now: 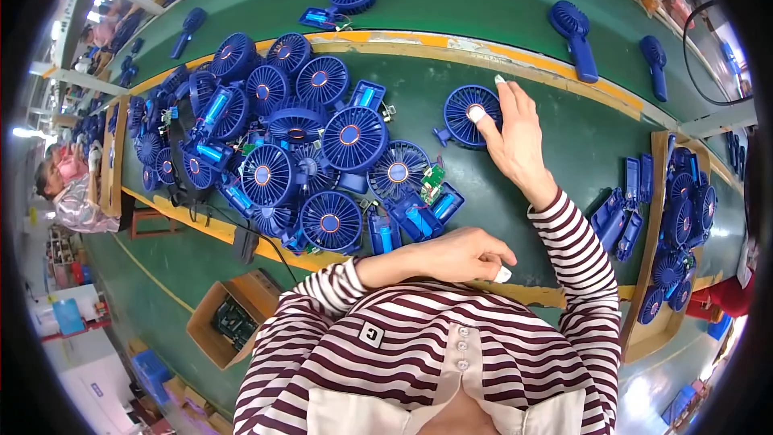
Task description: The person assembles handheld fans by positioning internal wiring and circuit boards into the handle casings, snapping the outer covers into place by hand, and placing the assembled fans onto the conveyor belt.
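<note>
My right hand [519, 133] is on a blue fan head [465, 113] lying on the green table. Its thumb, in a white finger cover, lies at the round hub, and the other fingers reach past the far-right rim. A short blue stub juts from the fan's lower left. My left hand [459, 255] lies bent across in front of my body at the table's near edge, its fingers curled loosely together and a white cover on one tip. Nothing shows in it. Left of the hands is a heap of blue fan heads [330, 221] with open handles, blue battery cells [419, 219] and a green circuit board [433, 177].
Blue handle shells [618, 221] lie right, beside a cardboard tray [644, 330] of fans. Behind a yellow-edged ledge [483, 55], handheld fans [573, 36] lie on a green belt [451, 0]. A carton [211, 324] stands on the floor; another person [76, 185] sits far left.
</note>
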`<action>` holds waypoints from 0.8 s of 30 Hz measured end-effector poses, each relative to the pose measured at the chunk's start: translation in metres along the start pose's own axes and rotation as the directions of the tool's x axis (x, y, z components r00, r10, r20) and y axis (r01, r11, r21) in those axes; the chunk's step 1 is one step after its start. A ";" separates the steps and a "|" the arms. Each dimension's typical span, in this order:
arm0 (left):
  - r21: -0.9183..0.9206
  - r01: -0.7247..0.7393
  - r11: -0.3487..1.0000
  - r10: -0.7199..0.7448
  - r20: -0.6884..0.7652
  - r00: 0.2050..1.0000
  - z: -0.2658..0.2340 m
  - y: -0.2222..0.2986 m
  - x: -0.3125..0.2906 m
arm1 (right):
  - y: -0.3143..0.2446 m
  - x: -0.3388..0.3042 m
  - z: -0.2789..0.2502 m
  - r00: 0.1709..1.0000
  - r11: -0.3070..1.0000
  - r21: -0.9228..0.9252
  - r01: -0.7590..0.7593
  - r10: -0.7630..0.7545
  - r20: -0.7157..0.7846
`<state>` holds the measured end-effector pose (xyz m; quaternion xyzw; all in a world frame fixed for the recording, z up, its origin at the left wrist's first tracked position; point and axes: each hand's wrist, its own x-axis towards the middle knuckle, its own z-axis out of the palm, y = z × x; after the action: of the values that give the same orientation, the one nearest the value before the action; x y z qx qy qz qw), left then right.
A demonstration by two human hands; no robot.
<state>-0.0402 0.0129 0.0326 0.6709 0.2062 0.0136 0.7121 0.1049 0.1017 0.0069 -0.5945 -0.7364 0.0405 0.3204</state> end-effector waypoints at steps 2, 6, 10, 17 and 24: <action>-0.014 -0.118 0.993 0.116 -0.127 0.985 -0.012 0.024 -0.017 | 0.001 -0.001 0.000 0.999 0.999 0.033 -0.040 0.040 0.005; 0.170 -0.168 0.971 0.228 -0.444 0.867 -0.073 0.071 -0.038 | 0.008 0.005 0.000 0.994 0.989 0.103 -0.107 0.105 0.031; 0.587 0.423 0.690 0.223 -0.729 0.648 -0.216 0.087 -0.012 | 0.005 -0.006 -0.015 0.997 0.986 0.148 -0.076 0.080 -0.022; 0.443 0.720 0.534 0.231 -0.896 0.380 -0.372 0.008 0.012 | -0.007 -0.055 -0.050 0.994 0.980 0.174 -0.099 0.104 -0.018; 0.281 0.794 0.539 0.147 -0.960 0.240 -0.365 0.002 0.042 | -0.005 -0.073 -0.072 0.994 0.990 0.097 -0.098 0.102 -0.033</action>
<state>-0.1151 0.3724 0.0180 0.6868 0.7098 0.1320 0.0847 0.1443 0.0116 0.0356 -0.6154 -0.6967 0.0804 0.3598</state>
